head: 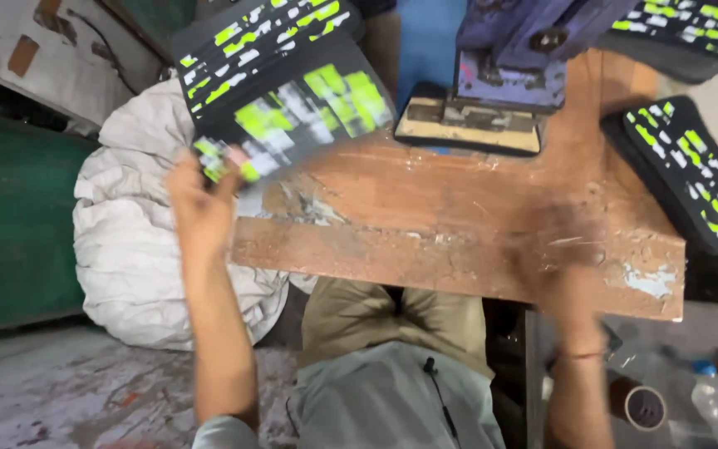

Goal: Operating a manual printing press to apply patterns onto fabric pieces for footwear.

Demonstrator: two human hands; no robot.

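Hands busy at our worn wooden bench point(425, 208): our left hand point(201, 204) pinches a black sheet with green and white patches point(305, 116) by its corner, lifted over the bench's left end beside a white sack point(130, 241). Our right hand point(563, 241) blurs near the front edge; its grip we cannot tell. Another stack of sheets point(687, 170) lies right.

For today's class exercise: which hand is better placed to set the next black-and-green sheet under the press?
Probably the left hand: it grips a sheet beside the press. The right hand is blurred over the bench.
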